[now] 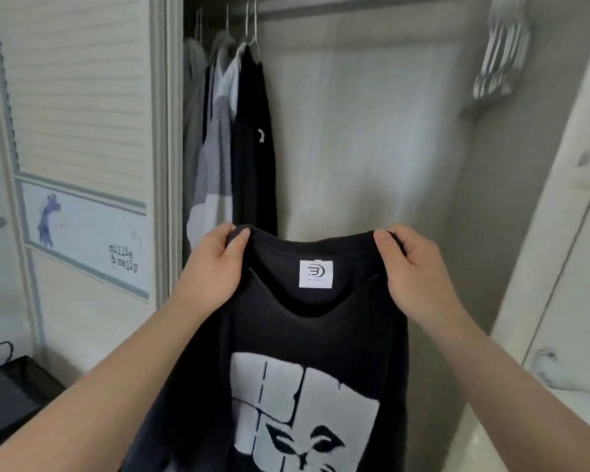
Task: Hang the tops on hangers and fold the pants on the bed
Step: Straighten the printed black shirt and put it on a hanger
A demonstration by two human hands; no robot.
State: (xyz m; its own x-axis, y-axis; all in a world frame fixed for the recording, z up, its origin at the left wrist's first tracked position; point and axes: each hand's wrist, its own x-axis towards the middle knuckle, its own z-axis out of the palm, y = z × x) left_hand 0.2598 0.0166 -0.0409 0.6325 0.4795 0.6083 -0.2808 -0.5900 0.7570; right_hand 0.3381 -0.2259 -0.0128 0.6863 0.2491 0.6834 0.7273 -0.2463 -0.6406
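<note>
A black T-shirt [286, 335] with a white graphic print and a white neck label hangs in front of me, held up at the shoulders. My left hand [215, 264] grips its left shoulder and my right hand [413, 270] grips its right shoulder, thumbs on the near side of the fabric. Whether a hanger is inside the shirt is hidden. Behind it stands the open wardrobe, with several tops on hangers [235, 131] at the left of the rail. A bunch of empty white hangers [501, 59] hangs at the upper right.
A louvred wardrobe door [79, 131] with a cartoon panel stands at the left. The wardrobe's pale back wall [372, 131] is bare between the hung clothes and the hangers. A white door [566, 267] is at the right, a black object [11, 396] at lower left.
</note>
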